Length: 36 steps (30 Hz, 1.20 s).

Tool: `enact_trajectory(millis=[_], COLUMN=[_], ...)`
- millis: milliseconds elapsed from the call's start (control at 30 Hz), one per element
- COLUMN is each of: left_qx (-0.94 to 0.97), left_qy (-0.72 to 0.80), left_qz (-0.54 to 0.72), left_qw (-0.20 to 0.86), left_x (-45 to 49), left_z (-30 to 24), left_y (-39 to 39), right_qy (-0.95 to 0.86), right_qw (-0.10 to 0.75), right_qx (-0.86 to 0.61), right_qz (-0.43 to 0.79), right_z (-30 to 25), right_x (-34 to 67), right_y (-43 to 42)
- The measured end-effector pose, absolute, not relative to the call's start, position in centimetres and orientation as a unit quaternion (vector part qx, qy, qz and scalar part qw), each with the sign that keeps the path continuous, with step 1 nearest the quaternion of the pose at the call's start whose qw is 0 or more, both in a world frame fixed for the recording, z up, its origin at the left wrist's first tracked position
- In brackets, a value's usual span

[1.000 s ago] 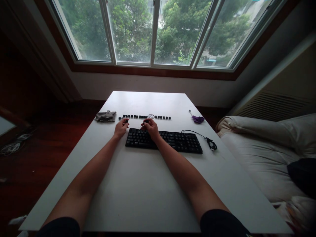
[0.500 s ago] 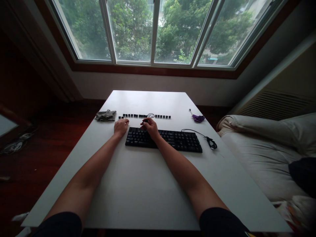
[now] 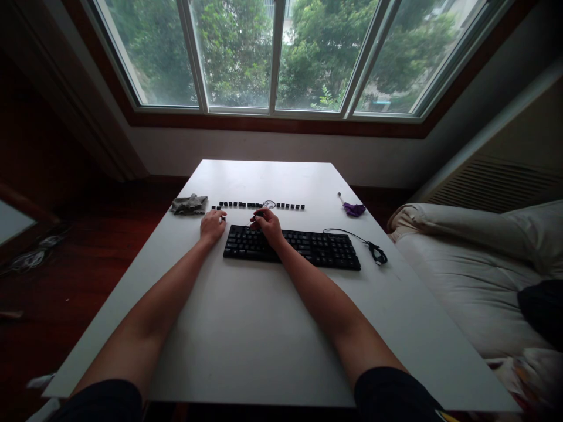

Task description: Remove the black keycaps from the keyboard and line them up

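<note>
On the table [image 3: 246, 316], the keyboard [image 3: 314, 247], partly hidden beneath the right hand [image 3: 269, 225], lies just right of the left hand [image 3: 213, 224], whose bent fingers sit beside a keycap [image 3: 223, 219] (held or not, I cannot tell), while the right fingers pinch a dark object [image 3: 260, 214], unidentifiable.

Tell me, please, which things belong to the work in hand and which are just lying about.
Seemingly in the work:
keyboard
row of black keycaps
small dark object in right hand

Seemingly lying about:
grey cloth
purple item
floor cables
</note>
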<state>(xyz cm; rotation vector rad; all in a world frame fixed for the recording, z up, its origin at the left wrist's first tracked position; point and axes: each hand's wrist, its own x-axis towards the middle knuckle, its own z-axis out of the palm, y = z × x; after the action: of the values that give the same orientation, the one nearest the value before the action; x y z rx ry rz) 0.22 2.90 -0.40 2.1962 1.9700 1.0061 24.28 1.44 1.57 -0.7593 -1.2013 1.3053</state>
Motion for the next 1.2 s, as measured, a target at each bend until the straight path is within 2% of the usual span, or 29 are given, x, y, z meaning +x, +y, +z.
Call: enact_trajectory(millis=[300, 500, 1200], left_qx=[0.731, 0.75, 0.669], left_qy=[0.617, 0.588, 0.679], left_qz=[0.29, 0.303, 0.29], left_qw=[-0.032, -0.014, -0.084], left_x=[0.5, 0.6, 0.7], left_z=[0.8, 1.6, 1.0], left_y=[3.0, 4.4, 6.3], right_qy=[-0.509, -0.51, -0.522], right_qw=[0.57, 0.57, 0.558], right_qx=[-0.321, -0.319, -0.334], right_qz=[0.559, 0.559, 0.553], right_z=[1.7, 1.6, 1.8], right_x=[24.3, 24.3, 24.4], right_y=[1.4, 1.5, 1.4])
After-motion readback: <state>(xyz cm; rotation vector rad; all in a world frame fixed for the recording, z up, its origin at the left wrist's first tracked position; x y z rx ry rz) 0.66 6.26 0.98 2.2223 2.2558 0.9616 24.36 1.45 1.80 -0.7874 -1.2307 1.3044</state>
